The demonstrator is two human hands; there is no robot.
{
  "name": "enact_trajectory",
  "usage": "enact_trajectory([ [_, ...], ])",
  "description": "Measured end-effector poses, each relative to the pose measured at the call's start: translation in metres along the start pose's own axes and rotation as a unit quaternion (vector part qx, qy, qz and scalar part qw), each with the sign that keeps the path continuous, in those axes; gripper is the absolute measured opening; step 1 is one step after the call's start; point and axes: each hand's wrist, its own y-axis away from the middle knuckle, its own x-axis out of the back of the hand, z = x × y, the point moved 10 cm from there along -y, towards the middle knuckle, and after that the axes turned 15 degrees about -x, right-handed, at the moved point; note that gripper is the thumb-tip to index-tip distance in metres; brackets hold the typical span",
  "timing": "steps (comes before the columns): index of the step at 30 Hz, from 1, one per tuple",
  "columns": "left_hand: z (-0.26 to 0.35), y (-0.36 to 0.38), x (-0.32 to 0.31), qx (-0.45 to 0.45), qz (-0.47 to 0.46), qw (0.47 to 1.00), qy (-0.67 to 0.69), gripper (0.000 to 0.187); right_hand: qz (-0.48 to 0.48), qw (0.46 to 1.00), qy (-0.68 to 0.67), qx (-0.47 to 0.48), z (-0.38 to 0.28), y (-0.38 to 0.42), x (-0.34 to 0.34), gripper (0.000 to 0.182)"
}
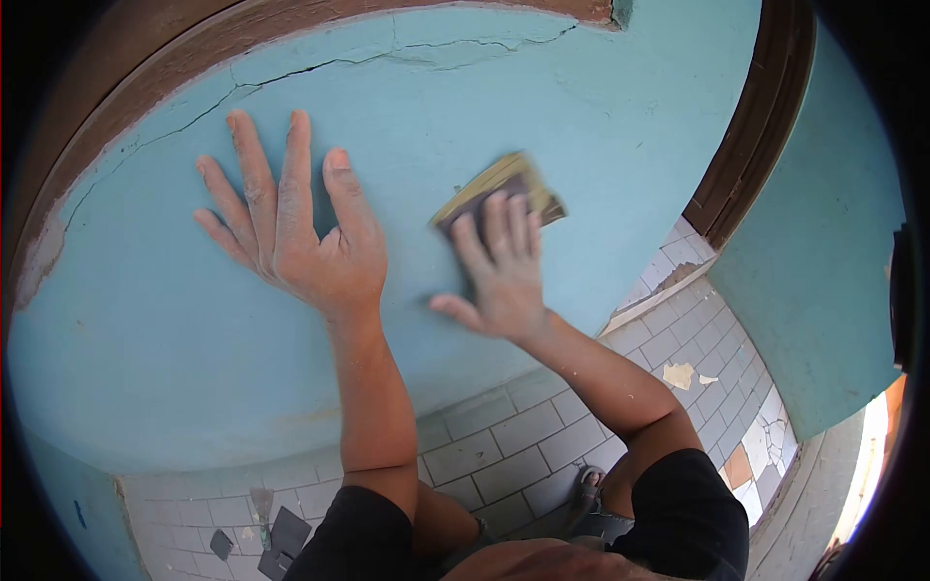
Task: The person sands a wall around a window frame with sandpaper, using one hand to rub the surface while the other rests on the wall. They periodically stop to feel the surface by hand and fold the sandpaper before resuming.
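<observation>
My left hand point(302, 221) lies flat on the light blue wall point(407, 116), its dusty fingers spread and nothing in it. To its right, my right hand point(502, 271) presses a folded sheet of sandpaper point(509, 174) against the same wall. The sheet is yellowish-brown with a dark part under the fingers, which lie stretched over it; the thumb stands apart, touching or near the wall. Slight blur covers the right hand and the sheet. A long crack point(320, 66) runs across the wall above my left hand.
A brown wooden frame point(126, 97) edges the wall at upper left. At right stands a dark brown door frame point(751, 126). Grey floor tiles point(523, 436) lie below, with paint flakes point(678, 376) and dark flat pieces point(284, 542) on them.
</observation>
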Motion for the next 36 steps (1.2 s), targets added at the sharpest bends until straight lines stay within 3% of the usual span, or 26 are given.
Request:
enact_trajectory([
  [1, 0.0, 0.001, 0.001, -0.002, 0.0, 1.0, 0.009, 0.034, -0.037, 0.992, 0.009, 0.121, -0.023, 0.031, -0.016, 0.084],
  [3, -0.002, 0.0, 0.001, -0.014, -0.004, 1.0, 0.011, 0.033, 0.045, 0.969, 0.069, 0.235, -0.011, 0.032, -0.012, 0.084],
  [5, -0.001, 0.0, 0.002, -0.019, 0.002, 1.0, 0.023, 0.033, 0.074, 0.996, 0.031, 0.038, 0.048, -0.013, 0.021, 0.083],
  [6, 0.0, 0.0, 0.003, -0.021, 0.008, 0.999, 0.035, 0.032, 0.145, 0.988, 0.006, -0.045, 0.079, -0.041, 0.05, 0.085],
  [7, -0.001, 0.0, 0.003, -0.021, 0.004, 0.999, 0.034, 0.032, 0.182, 0.963, -0.023, -0.199, 0.119, -0.06, 0.07, 0.088],
  [8, -0.001, 0.0, 0.002, -0.017, 0.007, 0.999, 0.034, 0.032, 0.181, 0.963, -0.022, -0.201, 0.126, -0.069, 0.067, 0.088],
  [10, 0.004, 0.0, 0.001, -0.014, 0.012, 0.999, 0.04, 0.032, 0.228, 0.893, -0.122, -0.369, 0.163, -0.066, 0.078, 0.088],
  [11, 0.004, 0.001, 0.001, -0.014, 0.016, 0.999, 0.032, 0.032, 0.225, 0.917, -0.063, -0.324, 0.121, -0.059, 0.061, 0.089],
  [13, 0.005, -0.002, 0.002, -0.018, 0.022, 0.999, 0.028, 0.031, 0.096, 0.991, -0.031, -0.092, 0.012, -0.032, 0.026, 0.089],
  [15, 0.002, -0.002, 0.004, 0.003, 0.008, 1.0, 0.026, 0.027, -0.062, 0.992, -0.016, 0.108, -0.047, 0.019, -0.013, 0.084],
  [18, -0.001, -0.003, 0.006, 0.006, 0.011, 0.998, 0.054, 0.028, -0.012, 0.995, 0.035, 0.093, 0.006, -0.008, 0.005, 0.08],
  [19, -0.001, -0.004, 0.006, -0.003, 0.01, 0.999, 0.048, 0.028, 0.063, 0.998, 0.024, -0.017, 0.038, -0.046, 0.039, 0.082],
  [21, -0.002, -0.004, 0.009, 0.007, 0.032, 0.997, 0.076, 0.028, 0.196, 0.951, -0.062, -0.232, 0.122, -0.104, 0.095, 0.089],
  [23, 0.0, -0.003, 0.008, 0.007, 0.031, 0.997, 0.064, 0.028, 0.216, 0.935, -0.089, -0.267, 0.141, -0.117, 0.093, 0.088],
  [25, 0.002, -0.006, 0.006, 0.0, 0.04, 0.997, 0.061, 0.028, 0.239, 0.939, -0.035, -0.244, 0.093, -0.101, 0.081, 0.088],
  [28, 0.001, -0.006, 0.007, 0.011, 0.042, 0.998, 0.052, 0.029, -0.01, 0.999, -0.044, 0.006, -0.012, -0.009, 0.008, 0.085],
  [29, 0.002, -0.007, 0.008, 0.006, 0.035, 0.998, 0.049, 0.03, -0.011, 0.999, -0.045, 0.009, -0.002, -0.001, 0.002, 0.085],
  [31, 0.002, -0.01, 0.012, -0.004, 0.027, 0.999, 0.038, 0.032, 0.014, 0.97, 0.047, 0.236, -0.025, 0.024, 0.004, 0.082],
  [33, 0.001, -0.015, 0.013, 0.009, 0.043, 0.995, 0.093, 0.035, -0.028, 0.999, -0.021, 0.001, 0.009, -0.029, 0.028, 0.076],
  [35, -0.002, -0.018, 0.014, 0.015, 0.032, 0.996, 0.088, 0.038, 0.176, 0.968, -0.098, -0.148, 0.043, -0.089, 0.075, 0.076],
  [36, -0.002, -0.02, 0.015, 0.02, 0.029, 0.995, 0.093, 0.041, 0.173, 0.969, -0.103, -0.146, 0.033, -0.097, 0.071, 0.076],
])
